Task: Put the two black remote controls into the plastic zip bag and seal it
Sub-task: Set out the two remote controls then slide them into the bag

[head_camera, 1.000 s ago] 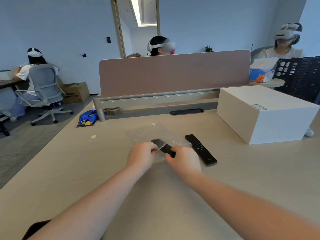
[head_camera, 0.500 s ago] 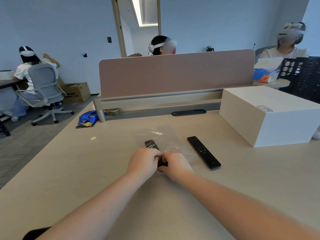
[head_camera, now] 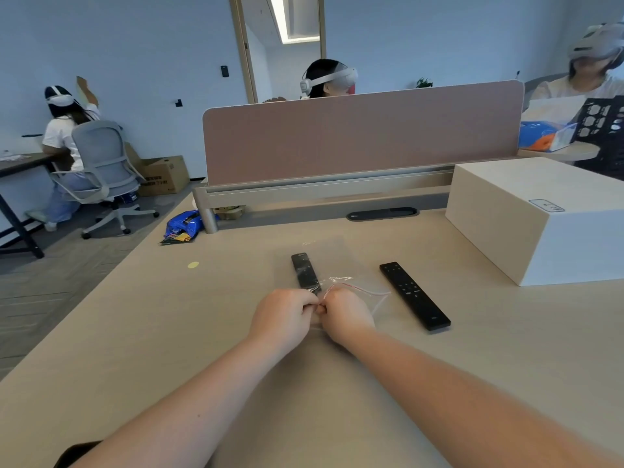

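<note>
Both hands meet at the near edge of the clear zip bag (head_camera: 329,265), which lies flat on the light wooden desk (head_camera: 169,332). The left hand (head_camera: 282,317) and the right hand (head_camera: 347,315) are curled into loose fists, knuckles touching, each pinching the bag's mouth, where a thin red zip line shows just beyond the right hand.

One black remote (head_camera: 305,272) lies inside the bag, its near end close to the fingertips and its far end pointing away toward the divider. Glare from the plastic crosses it, and no marking on it can be read. The second remote (head_camera: 414,295) lies bare on the desk just to the right of the bag, apart from both hands. It carries small pale button marks and a faint logo near its lower end, too small to read.

To the far right stands a large pale box (head_camera: 540,217) with a small outlined label on its top; the writing there seems to be a short word but is blurred. A brown cardboard carton (head_camera: 162,175) on the floor bears dark print, also illegible.
</note>
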The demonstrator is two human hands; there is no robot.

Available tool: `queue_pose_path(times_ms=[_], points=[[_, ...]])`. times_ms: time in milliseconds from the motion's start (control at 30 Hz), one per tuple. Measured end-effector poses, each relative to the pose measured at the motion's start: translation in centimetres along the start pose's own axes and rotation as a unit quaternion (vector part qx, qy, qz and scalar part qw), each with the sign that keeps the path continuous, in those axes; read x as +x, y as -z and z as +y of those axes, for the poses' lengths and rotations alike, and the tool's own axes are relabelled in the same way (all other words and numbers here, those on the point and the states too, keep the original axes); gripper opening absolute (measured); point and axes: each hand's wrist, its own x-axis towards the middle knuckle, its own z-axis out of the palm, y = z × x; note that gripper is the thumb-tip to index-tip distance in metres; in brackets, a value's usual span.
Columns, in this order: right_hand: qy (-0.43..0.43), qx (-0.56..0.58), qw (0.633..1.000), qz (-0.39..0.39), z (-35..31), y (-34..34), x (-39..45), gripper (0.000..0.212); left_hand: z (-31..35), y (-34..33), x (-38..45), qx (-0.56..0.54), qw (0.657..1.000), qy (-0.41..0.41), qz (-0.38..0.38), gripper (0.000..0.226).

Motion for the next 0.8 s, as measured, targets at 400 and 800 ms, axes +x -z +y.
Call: queue_pose_path(times_ms=[400, 800], points=[[0.046, -0.024, 0.999, -0.011, 2.1, 1.0, -1.7, 0.029, 0.2, -0.4, 0.1, 0.010, 1.000, 0.004, -0.010, 0.016], [-0.245, -0.049, 0.968, 0.010, 10.1, 7.2, -6.0, 0.044, 1.1, -0.1, -0.6, 0.030, 0.999, 0.028, -0.003, 0.017]])
